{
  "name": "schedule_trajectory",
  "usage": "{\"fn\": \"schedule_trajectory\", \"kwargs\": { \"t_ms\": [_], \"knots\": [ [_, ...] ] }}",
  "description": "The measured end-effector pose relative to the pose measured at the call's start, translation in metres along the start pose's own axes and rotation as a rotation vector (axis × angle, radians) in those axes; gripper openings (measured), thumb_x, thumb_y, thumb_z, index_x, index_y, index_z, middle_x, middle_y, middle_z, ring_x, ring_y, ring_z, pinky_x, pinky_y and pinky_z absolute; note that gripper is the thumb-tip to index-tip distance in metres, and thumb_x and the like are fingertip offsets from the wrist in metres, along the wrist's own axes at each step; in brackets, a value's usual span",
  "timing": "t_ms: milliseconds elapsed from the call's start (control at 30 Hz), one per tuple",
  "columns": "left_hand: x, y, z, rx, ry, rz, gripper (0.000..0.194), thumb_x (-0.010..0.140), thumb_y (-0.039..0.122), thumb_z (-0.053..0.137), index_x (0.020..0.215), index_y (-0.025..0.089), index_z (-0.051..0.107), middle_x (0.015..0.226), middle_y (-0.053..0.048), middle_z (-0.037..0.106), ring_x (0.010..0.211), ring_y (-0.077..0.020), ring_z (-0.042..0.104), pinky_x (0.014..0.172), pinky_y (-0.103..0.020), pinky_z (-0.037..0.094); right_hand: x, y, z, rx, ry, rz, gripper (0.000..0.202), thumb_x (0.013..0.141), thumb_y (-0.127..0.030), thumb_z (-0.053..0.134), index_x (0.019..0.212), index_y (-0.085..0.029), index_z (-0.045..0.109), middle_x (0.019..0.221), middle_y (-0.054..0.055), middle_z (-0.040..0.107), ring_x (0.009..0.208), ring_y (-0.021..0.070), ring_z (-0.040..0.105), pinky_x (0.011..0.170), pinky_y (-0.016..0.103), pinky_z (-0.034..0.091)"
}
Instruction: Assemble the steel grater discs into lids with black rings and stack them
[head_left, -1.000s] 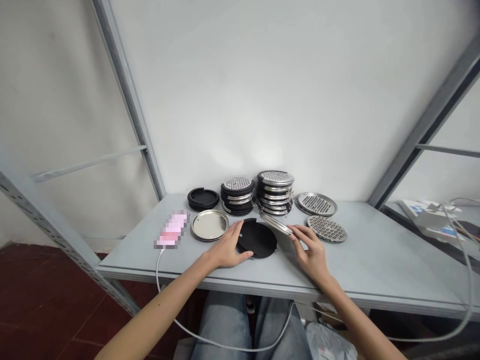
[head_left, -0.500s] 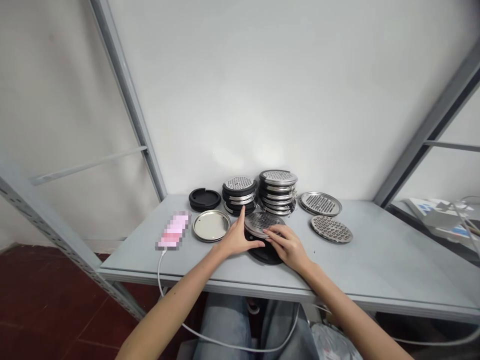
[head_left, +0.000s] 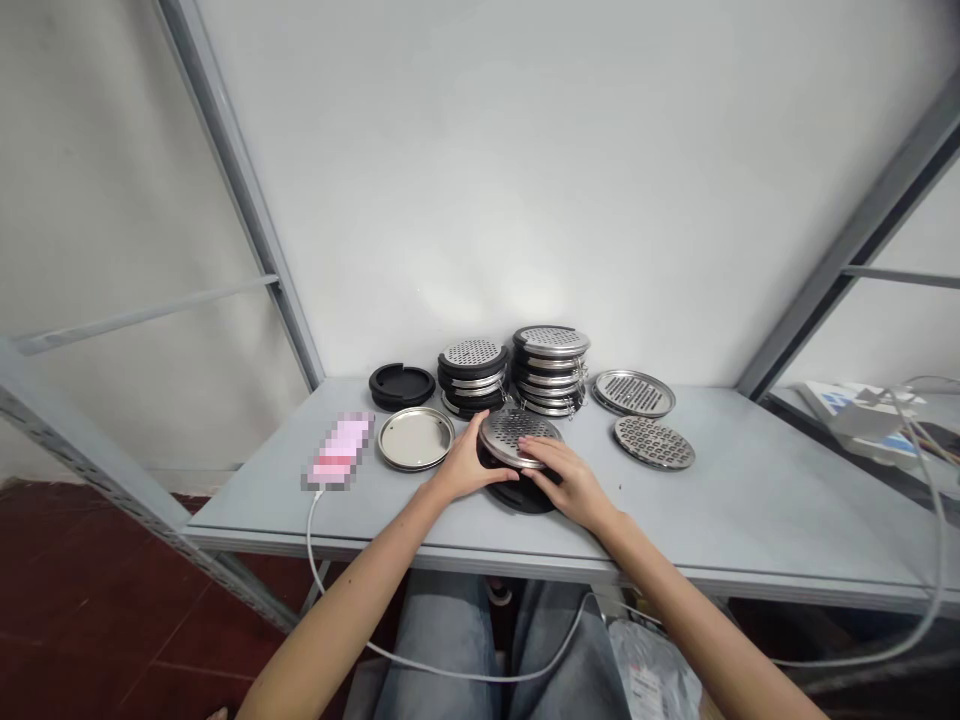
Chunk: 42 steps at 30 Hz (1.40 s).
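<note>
A round perforated metal disc (head_left: 517,436) lies tilted over a black round base (head_left: 525,496) near the table's front edge. My left hand (head_left: 466,466) holds the disc and base at their left side, thumb stretched along the front. On the right, my right hand (head_left: 564,476) grips the disc's front right edge, its fingers on top and the thumb below. The disc covers the back part of the black base. Just left of my left hand is a plain round metal plate (head_left: 415,438).
Behind stand a stack of black-rimmed graters (head_left: 472,378) and a taller stack (head_left: 551,370). Black rings (head_left: 401,385) are at the left, slotted discs (head_left: 634,393) and a holed disc (head_left: 654,443) at the right. A phone (head_left: 339,450) with a white cable (head_left: 311,530) lies left.
The fingers of my right hand have spread further over the top of the perforated disc. The camera view has shifted slightly.
</note>
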<state>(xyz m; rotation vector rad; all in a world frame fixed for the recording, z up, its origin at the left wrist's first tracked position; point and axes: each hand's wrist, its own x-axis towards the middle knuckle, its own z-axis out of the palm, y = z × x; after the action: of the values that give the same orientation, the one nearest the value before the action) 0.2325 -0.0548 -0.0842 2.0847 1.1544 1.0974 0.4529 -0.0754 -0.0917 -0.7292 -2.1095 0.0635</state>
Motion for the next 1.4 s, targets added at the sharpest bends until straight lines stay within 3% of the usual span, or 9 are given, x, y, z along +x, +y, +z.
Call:
{"fn": "schedule_trajectory", "kwargs": {
  "t_ms": [300, 467, 633, 833, 1400],
  "knots": [
    [-0.001, 0.003, 0.0, -0.055, -0.003, -0.032, 0.105, 0.061, 0.049, 0.082, 0.145, 0.02, 0.026, 0.141, -0.015, 0.046, 0.13, -0.0312, 0.044, 0.108, -0.048, 0.035, 0.001, -0.002, -0.002, -0.045, 0.027, -0.024, 0.033, 0.089, -0.028, 0.06, 0.122, -0.028, 0.064, 0.119, 0.008, 0.067, 0.12, 0.0277, 0.056, 0.101, 0.054, 0.046],
    [-0.002, 0.001, 0.001, -0.06, -0.007, -0.02, 0.104, 0.064, 0.051, 0.08, 0.146, 0.018, 0.024, 0.143, -0.017, 0.043, 0.131, -0.0307, 0.042, 0.109, -0.047, 0.034, -0.002, 0.001, -0.007, -0.019, 0.017, 0.034, 0.046, 0.089, -0.028, 0.059, 0.134, -0.025, 0.053, 0.127, 0.01, 0.062, 0.122, 0.0261, 0.054, 0.103, 0.05, 0.046],
    [-0.002, 0.001, 0.001, -0.057, -0.007, -0.038, 0.101, 0.068, 0.053, 0.076, 0.147, 0.019, 0.022, 0.143, -0.016, 0.043, 0.132, -0.0293, 0.042, 0.109, -0.046, 0.034, -0.004, 0.013, -0.02, -0.043, 0.003, 0.103, 0.054, 0.086, -0.032, 0.062, 0.138, -0.024, 0.049, 0.137, 0.012, 0.053, 0.13, 0.0295, 0.045, 0.104, 0.054, 0.043],
    [-0.002, 0.0, 0.001, -0.069, -0.016, -0.057, 0.113, 0.063, 0.052, 0.08, 0.15, 0.019, 0.015, 0.148, -0.017, 0.036, 0.136, -0.0318, 0.036, 0.111, -0.049, 0.03, -0.005, 0.016, -0.018, -0.055, -0.093, 0.065, 0.042, 0.09, -0.031, 0.058, 0.132, -0.025, 0.056, 0.133, 0.009, 0.057, 0.127, 0.0274, 0.05, 0.105, 0.052, 0.044],
    [-0.001, -0.002, 0.005, -0.111, 0.043, -0.034, 0.126, 0.054, 0.052, 0.085, 0.151, 0.019, 0.012, 0.146, -0.018, 0.038, 0.135, -0.0324, 0.036, 0.111, -0.047, 0.03, -0.008, 0.01, -0.011, -0.109, -0.062, 0.025, 0.041, 0.092, -0.031, 0.055, 0.132, -0.025, 0.056, 0.13, 0.007, 0.06, 0.124, 0.0271, 0.052, 0.102, 0.049, 0.047]
  ]
}}
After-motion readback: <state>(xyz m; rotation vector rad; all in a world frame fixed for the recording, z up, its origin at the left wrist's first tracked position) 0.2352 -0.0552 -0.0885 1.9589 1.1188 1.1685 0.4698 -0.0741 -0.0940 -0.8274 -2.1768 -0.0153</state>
